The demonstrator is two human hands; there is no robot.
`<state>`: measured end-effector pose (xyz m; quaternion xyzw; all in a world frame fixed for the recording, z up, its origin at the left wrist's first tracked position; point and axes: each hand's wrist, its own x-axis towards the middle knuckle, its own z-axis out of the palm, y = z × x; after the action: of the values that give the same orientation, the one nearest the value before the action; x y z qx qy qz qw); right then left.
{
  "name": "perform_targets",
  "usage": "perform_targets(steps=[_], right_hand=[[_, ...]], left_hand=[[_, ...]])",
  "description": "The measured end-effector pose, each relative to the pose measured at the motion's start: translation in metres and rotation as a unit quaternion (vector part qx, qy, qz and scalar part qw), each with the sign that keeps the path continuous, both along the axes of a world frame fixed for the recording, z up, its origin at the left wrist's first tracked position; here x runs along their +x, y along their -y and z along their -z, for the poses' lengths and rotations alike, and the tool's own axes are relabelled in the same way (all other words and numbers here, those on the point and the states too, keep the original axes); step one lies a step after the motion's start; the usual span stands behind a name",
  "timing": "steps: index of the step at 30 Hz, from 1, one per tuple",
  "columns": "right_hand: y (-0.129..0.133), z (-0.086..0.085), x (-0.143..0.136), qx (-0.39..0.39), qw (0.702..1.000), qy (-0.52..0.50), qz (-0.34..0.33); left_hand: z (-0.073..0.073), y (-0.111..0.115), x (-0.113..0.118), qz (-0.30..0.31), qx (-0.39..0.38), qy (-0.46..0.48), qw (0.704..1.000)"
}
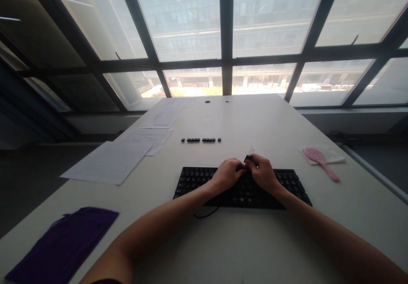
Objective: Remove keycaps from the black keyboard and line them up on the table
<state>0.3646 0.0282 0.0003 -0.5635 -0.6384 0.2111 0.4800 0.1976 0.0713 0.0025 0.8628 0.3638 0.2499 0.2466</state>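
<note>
At the near left of the counter [255, 122] lies a folded purple cloth [63, 245], with loose papers [105, 163] beyond it on the far left. Right of the papers, small black keys [208, 140] stand in a broken row, far of the keyboard [245, 192]. A short loop of cable [201, 217] shows at the keyboard's near edge. The left hand [228, 173] is bent over the keyboard's middle, its fingertips meeting the other hand's; whether its grip holds anything, I cannot tell. The right hand [263, 173] has its grip closed on a small wire tool [248, 158]. A loose pinch could drop the tool, and a forearm pressing down could shift the keyboard towards the row. The keyboard looks black, long and flat, its middle partly covered; the tool has a dark body and thin pale wires pointing far. On the right, a pink hairbrush [318, 158] lies partly on a clear bag [334, 154].
</note>
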Motion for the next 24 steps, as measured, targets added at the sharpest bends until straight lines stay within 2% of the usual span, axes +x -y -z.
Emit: perform_targets(steps=[9,13,16,24], right_hand=[[0.0014,-0.0022,0.0002,0.006,1.0,-0.016,-0.009],[0.0005,-0.0039,0.0005,0.009,0.997,-0.072,-0.006],[0.0012,-0.0042,-0.0002,0.017,0.995,-0.101,-0.002],[0.0034,-0.0015,-0.0042,0.047,0.995,-0.091,0.017]], left_hand=[[-0.0005,0.0056,0.0,0.009,0.026,0.007,1.0],[-0.0042,0.0084,0.0007,0.001,0.028,0.021,0.999],[-0.0059,0.0094,0.0008,-0.001,0.027,0.045,0.999],[-0.0051,0.009,0.0002,-0.007,0.045,0.146,0.988]])
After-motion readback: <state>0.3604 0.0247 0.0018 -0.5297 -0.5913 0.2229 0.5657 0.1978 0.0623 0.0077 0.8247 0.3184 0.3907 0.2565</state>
